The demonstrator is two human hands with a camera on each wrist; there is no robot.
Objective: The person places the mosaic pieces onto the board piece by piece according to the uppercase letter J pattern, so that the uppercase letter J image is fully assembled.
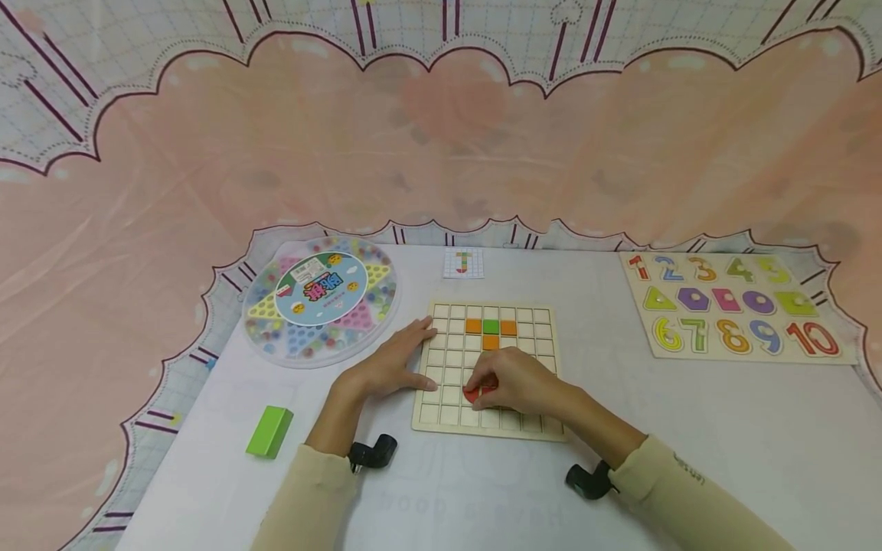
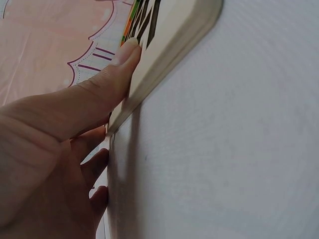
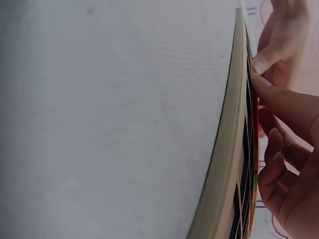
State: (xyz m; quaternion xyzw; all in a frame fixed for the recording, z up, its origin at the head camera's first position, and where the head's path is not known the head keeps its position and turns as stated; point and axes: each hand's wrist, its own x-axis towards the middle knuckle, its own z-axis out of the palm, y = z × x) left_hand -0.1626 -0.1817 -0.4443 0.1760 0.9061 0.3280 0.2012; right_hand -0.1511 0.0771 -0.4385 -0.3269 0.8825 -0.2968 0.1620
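Observation:
A pale wooden grid board (image 1: 441, 418) lies on the white table. Near its top, orange squares (image 1: 473, 327) flank a green square (image 1: 491, 327), with another orange square below the green one. My right hand (image 1: 520, 379) reaches over the lower middle of the board, thumb and fingertips pinching a red piece (image 1: 470, 395) with a rounded edge, low over the cells; its fingers hide part of the piece. At the board's left edge rests my left hand (image 1: 386, 363), fingers extended. In the left wrist view its thumb (image 2: 104, 82) lies against the board's rim (image 2: 169, 55).
Behind the board lies a small card (image 1: 463, 263) with a coloured hook-shaped pattern. A round, clear-lidded game box (image 1: 320, 337) sits at the back left, a green block (image 1: 269, 432) nearer at left. A number and shape puzzle board (image 1: 740, 302) is at the back right.

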